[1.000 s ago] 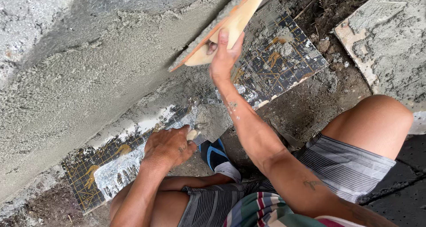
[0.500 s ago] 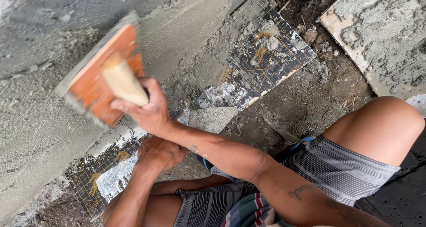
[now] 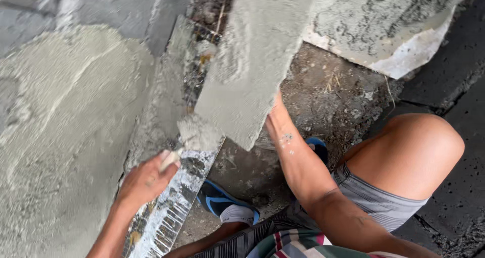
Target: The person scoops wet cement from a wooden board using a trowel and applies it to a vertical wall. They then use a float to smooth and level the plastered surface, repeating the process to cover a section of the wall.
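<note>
— Grey wet mortar everywhere, isn't it? What is it spread on?

— A rough, grainy coat covers the wall (image 3: 65, 137) on the left, with sweeping curved marks in it. A flat board (image 3: 252, 61), thickly caked with the same grey mix, tilts across the middle of the view, its lower corner pointing down towards the ground.

— And the hands?

— The right hand (image 3: 275, 117) is mostly hidden behind the board's lower edge; it seems to carry the board from behind, but its fingers cannot be seen. The left hand (image 3: 146, 179) is closed around a pale handle of a trowel (image 3: 194, 134), whose blade is buried under a lump of mortar just below the board's corner.

— What lies at the foot of the wall?

— A strip of wire mesh (image 3: 169, 212), thin square grid, smeared white and grey, runs along the wall's base. Beside it is bare, dark, crumbly ground (image 3: 313, 96) with bits of straw.

— Any open room?

— Some between the mesh and the bent knee (image 3: 419, 152), where a blue and black sandal (image 3: 222, 202) rests. A torn pale sheet (image 3: 404, 51) heaped with mortar sits at top right, well apart from the hands.
</note>
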